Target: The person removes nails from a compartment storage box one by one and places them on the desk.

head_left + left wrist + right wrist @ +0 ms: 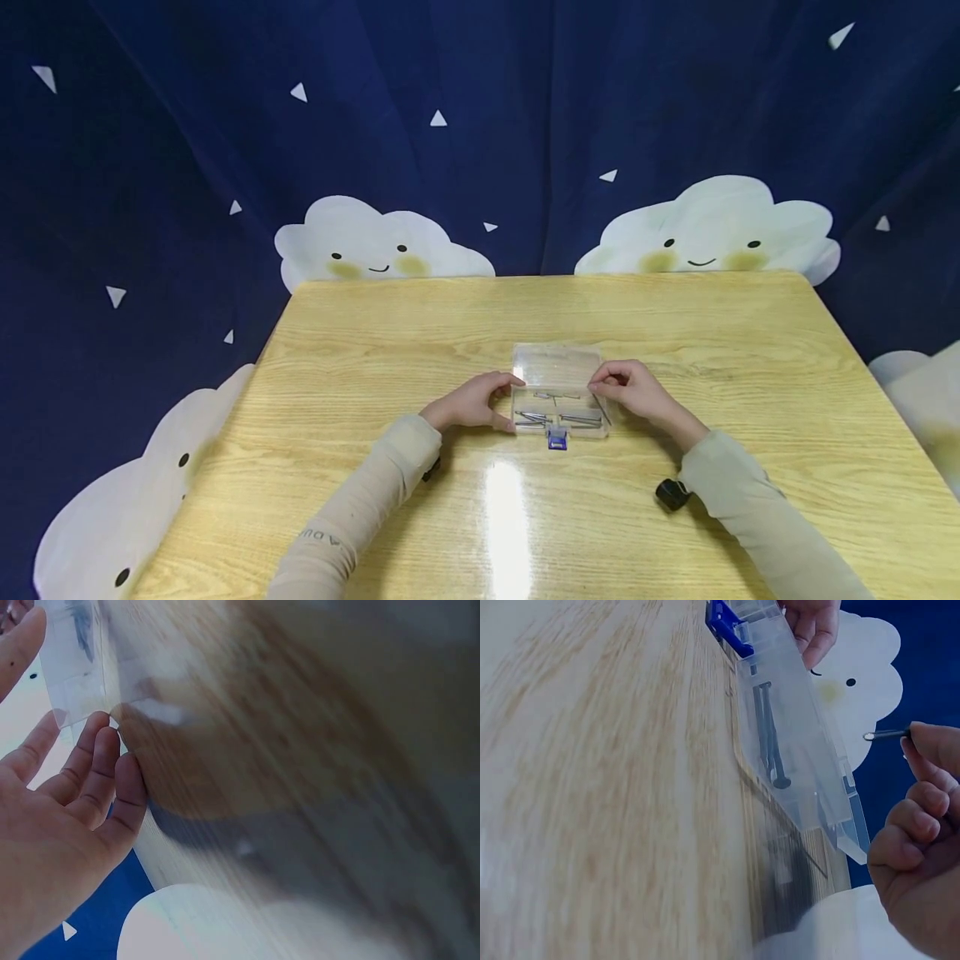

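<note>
A clear plastic box point(581, 432) stands on the table with its lid point(557, 365) folded back and a blue latch point(557, 439) at the front. Long metal nails point(581, 420) lie in its front compartments, and several smaller metal pieces point(556, 396) are behind them. My left hand point(471, 402) holds the box by its left side, thumb near the front corner and fingers toward the hinge. Above the right end of the box, my right hand point(633, 388) pinches one nail point(887, 736) between thumb and forefinger. Its other fingers curl in toward the palm in the right wrist view.
The wooden table point(405, 333) reaches back to a dark blue curtain point(465, 50) with clouds and small white triangles. A bright light reflection point(507, 525) lies in front of the box. A black wrist camera point(672, 494) sits under the right sleeve.
</note>
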`<state>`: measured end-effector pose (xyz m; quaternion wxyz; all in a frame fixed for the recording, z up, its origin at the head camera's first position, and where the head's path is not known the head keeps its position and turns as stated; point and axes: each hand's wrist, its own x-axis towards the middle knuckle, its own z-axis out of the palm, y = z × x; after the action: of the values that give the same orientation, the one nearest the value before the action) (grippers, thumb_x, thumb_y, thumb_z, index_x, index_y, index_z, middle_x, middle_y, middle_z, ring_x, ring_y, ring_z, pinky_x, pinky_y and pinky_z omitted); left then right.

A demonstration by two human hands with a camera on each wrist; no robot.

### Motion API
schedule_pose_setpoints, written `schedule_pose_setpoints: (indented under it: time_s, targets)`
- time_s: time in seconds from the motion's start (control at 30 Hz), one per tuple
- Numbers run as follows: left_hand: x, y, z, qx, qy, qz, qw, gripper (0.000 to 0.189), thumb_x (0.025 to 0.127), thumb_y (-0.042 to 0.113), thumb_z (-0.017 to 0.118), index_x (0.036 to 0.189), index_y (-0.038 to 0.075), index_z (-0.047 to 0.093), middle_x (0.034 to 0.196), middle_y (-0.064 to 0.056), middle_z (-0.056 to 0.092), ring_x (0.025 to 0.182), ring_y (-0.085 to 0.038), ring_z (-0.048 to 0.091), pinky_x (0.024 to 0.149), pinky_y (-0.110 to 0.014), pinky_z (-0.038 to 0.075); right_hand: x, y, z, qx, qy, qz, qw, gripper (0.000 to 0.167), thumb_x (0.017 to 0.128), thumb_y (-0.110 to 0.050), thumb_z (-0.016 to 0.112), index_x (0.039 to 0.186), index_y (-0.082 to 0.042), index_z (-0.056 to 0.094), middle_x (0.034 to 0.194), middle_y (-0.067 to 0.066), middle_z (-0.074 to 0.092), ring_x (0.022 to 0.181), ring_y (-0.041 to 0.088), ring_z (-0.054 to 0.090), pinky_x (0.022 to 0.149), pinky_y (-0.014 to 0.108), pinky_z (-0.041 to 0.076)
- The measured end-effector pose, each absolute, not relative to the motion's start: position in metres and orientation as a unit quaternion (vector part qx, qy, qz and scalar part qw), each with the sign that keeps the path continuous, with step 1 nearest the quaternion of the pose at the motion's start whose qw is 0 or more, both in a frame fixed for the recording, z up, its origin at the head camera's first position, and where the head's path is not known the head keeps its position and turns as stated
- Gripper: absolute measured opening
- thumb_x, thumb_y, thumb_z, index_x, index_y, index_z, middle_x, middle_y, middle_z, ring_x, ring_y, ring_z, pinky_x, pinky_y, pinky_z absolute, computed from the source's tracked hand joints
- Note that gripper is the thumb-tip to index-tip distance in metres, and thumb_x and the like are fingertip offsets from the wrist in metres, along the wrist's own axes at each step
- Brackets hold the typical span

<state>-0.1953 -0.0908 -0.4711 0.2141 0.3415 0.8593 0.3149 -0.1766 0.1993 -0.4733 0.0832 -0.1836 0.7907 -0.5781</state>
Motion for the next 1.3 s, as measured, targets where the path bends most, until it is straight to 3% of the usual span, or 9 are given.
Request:
schedule_pose_setpoints:
  time_s: [0.47, 0.7, 0.83, 1.0, 1.3]
  targets:
    - [-0.197, -0.094, -0.479, 0.350, 0.857, 0.320, 0.203, 0.066, 0.072, 0.022, 0.078, 0.128, 0.005, 0.047, 0.102, -0.006, 0.051, 0.094, -0.018, 0.047, 0.086, -0.029, 0.038, -0.178, 0.216, -0.477, -0.104, 0.800, -0.584, 0.091, 0.019, 0.084, -0.005, 0.063, 0.088, 0.013, 0.061, 0.060, -0.002, 0.046, 0.053, 0.006, 0.034, 0.051, 0.023, 0.032]
    - [-0.197, -0.093, -0.479, 0.350, 0.857, 0.318, 0.203, 0.066, 0.073, 0.024, 0.078, 0.128, 0.005, 0.046, 0.101, -0.005, 0.050, 0.095, -0.019, 0.047, 0.087, -0.029, 0.038, -0.181, 0.227, -0.481, -0.073, 0.815, -0.568, 0.085, 0.024, 0.087, -0.012, 0.061, 0.093, 0.011, 0.061, 0.075, 0.004, 0.057, 0.059, 0.011, 0.039, 0.055, 0.027, 0.036]
    - [-0.196, -0.092, -0.478, 0.354, 0.858, 0.315, 0.199, 0.066, 0.073, 0.024, 0.077, 0.127, 0.005, 0.046, 0.101, -0.005, 0.050, 0.094, -0.019, 0.047, 0.086, -0.028, 0.037, -0.182, 0.232, -0.481, -0.046, 0.819, -0.565, 0.089, 0.027, 0.088, -0.015, 0.060, 0.095, 0.011, 0.061, 0.077, 0.001, 0.058, 0.058, 0.013, 0.040, 0.054, 0.029, 0.037]
    - [-0.195, -0.091, -0.476, 0.355, 0.856, 0.317, 0.200, 0.066, 0.073, 0.023, 0.077, 0.128, 0.004, 0.045, 0.101, -0.007, 0.050, 0.093, -0.019, 0.047, 0.084, -0.029, 0.038, -0.185, 0.237, -0.480, -0.008, 0.818, -0.567, 0.095, 0.030, 0.088, -0.016, 0.059, 0.098, 0.012, 0.060, 0.082, -0.004, 0.061, 0.069, 0.012, 0.049, 0.060, 0.027, 0.042]
    - [-0.195, -0.092, -0.476, 0.354, 0.854, 0.324, 0.199, 0.066, 0.073, 0.022, 0.078, 0.127, 0.003, 0.045, 0.101, -0.008, 0.050, 0.094, -0.020, 0.047, 0.086, -0.030, 0.037, -0.192, 0.246, -0.482, 0.022, 0.828, -0.553, 0.092, 0.032, 0.090, -0.018, 0.057, 0.104, 0.011, 0.060, 0.080, -0.005, 0.059, 0.068, 0.011, 0.049, 0.060, 0.028, 0.043]
